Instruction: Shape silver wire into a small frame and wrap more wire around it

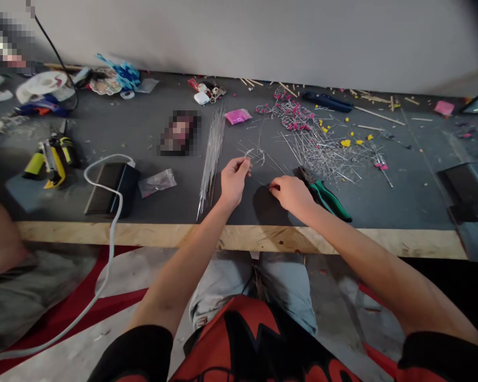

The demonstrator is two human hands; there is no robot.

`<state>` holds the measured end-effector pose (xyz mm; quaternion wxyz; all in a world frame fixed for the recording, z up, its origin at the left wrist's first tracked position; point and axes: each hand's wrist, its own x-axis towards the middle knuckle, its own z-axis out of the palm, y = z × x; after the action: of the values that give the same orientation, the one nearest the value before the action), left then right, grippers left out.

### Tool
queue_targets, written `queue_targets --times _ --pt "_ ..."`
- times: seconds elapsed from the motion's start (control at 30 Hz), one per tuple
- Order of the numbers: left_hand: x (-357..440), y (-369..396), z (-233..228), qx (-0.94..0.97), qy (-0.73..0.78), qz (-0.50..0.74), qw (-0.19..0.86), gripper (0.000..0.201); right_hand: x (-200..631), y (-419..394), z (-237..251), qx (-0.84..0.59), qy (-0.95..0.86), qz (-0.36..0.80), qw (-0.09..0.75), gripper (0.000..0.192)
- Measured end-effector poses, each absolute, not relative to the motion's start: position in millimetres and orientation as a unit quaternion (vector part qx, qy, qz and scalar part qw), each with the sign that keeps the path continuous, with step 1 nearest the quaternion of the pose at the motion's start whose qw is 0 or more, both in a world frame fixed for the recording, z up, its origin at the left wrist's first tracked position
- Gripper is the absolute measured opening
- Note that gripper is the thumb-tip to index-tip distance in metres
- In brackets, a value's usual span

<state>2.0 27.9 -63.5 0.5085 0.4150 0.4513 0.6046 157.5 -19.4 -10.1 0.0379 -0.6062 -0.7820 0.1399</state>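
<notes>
**Wire bending: one piece in hand, most stock untouched**

While the tangled heap of finished wires (322,146) is sitting right of a straight wire bundle (212,154), left hand (233,180) and right hand (290,192) are pinching one thin wire (258,183), just above the bench; green pliers (329,197) are lying idle beside the right hand.

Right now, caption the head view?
Both hands, left hand and right hand, pinch a thin wire beside green-handled pliers.

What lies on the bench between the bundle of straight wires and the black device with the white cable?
In the head view, a small clear plastic bag lies on the dark bench top between the wire bundle and the black device.
</notes>
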Motion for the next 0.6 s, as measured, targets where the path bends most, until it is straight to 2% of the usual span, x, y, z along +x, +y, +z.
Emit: queue_targets --times 0.1,0.2,0.6 --pt "-4 32 -66 0.406 0.497 0.642 0.421 0.011 153 -14 -6 -0.609 -0.782 0.134 0.011 0.022" --pt "-8 36 -68 0.397 0.512 0.657 0.386 0.013 148 -12 -4 -0.597 -0.791 0.132 0.001 0.023" --pt "-10 39 -69 0.370 0.491 0.670 0.415 0.014 161 -49 -10 -0.463 -0.873 0.152 0.027 0.027"
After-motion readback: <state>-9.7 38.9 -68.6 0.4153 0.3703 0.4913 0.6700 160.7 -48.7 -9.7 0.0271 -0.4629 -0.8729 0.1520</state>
